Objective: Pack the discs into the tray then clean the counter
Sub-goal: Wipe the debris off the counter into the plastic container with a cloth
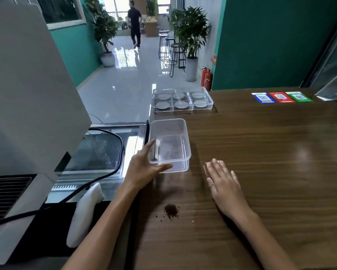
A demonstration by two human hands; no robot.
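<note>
My left hand (144, 168) pinches the near corner of the light, flexible clear tub (169, 145) at the counter's (261, 152) left edge, while my right hand (222, 178) lies flat over a cloth

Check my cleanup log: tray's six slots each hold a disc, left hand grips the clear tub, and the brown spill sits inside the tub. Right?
Not quite. The head view shows the spill on the counter, nearer than the tub, not inside it. The tray slots each hold a disc, and the left hand grips the tub.
</note>
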